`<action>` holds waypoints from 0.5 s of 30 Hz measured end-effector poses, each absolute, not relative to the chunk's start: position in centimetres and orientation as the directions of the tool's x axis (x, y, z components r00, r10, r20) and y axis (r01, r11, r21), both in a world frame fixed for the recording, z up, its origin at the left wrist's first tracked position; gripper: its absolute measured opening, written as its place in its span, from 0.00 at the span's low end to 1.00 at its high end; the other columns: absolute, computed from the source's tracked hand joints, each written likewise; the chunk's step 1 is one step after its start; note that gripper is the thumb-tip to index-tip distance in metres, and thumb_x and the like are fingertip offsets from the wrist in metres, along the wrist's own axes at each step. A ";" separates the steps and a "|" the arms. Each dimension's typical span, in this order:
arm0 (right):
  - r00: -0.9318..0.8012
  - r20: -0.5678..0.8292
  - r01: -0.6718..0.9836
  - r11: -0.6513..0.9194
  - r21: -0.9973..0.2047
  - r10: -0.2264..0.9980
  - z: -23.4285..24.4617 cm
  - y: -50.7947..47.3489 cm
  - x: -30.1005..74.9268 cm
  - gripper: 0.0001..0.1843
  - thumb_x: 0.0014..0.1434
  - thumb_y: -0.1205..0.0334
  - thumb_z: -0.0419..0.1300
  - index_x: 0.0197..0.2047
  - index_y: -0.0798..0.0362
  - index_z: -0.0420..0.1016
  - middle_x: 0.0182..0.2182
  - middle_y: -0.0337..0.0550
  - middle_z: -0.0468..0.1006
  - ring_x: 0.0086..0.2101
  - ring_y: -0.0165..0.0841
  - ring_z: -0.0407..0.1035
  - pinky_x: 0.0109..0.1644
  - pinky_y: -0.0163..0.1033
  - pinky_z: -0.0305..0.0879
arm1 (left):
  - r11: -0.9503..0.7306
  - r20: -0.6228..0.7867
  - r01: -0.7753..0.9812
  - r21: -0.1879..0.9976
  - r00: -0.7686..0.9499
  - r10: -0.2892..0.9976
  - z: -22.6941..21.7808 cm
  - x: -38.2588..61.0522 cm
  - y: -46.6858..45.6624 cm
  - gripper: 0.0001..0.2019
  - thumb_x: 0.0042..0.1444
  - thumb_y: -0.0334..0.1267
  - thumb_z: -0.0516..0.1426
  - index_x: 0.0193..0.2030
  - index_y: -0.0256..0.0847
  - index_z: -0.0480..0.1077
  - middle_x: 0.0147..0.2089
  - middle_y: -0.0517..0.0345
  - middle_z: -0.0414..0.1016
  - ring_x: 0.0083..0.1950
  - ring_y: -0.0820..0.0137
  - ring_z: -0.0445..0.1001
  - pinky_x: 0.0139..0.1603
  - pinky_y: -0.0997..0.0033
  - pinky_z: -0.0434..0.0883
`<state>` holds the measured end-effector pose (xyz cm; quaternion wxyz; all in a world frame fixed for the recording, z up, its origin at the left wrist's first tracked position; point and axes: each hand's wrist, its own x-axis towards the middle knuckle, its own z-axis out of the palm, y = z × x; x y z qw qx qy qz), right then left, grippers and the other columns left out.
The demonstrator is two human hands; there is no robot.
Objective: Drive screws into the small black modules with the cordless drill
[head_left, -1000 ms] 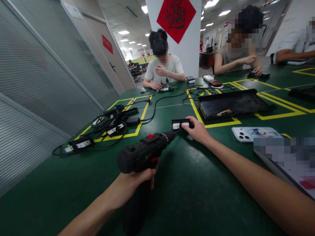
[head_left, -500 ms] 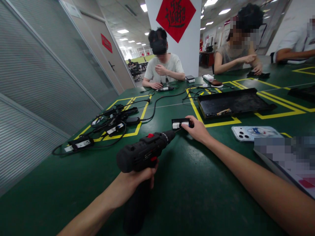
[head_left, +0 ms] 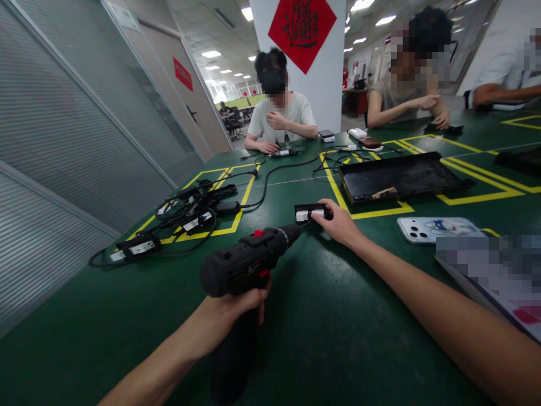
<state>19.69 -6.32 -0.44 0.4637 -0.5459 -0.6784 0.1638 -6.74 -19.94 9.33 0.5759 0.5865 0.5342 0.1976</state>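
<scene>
My left hand [head_left: 243, 307] is wrapped round the grip of a black cordless drill [head_left: 245, 259] with red buttons. The drill points away and to the right, and its thin bit reaches the near edge of a small black casing [head_left: 310, 208] with white parts inside. Whether the tip touches a screw is too small to tell. My right hand [head_left: 338, 223] pinches the casing's right end between thumb and fingers and steadies it on the green table [head_left: 313, 338].
Black adapters and cables [head_left: 198, 208] lie tangled at the left within yellow tape. A black tray [head_left: 406, 175] sits at the back right, and a phone [head_left: 439, 230] lies nearer. Across the table sit a person in a pale shirt [head_left: 281, 121] and other people.
</scene>
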 end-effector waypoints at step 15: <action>0.024 0.453 0.596 0.351 -0.722 0.891 -0.5 -6.3 19.7 0.21 0.56 0.50 0.57 0.50 0.50 0.68 0.38 0.46 0.77 0.38 0.39 0.72 0.43 0.43 0.66 | 0.228 -0.390 0.414 0.881 0.366 0.845 9.5 -6.7 -19.8 0.11 0.55 0.41 0.54 0.42 0.37 0.67 0.33 0.57 0.70 0.32 0.69 0.70 0.37 0.67 0.67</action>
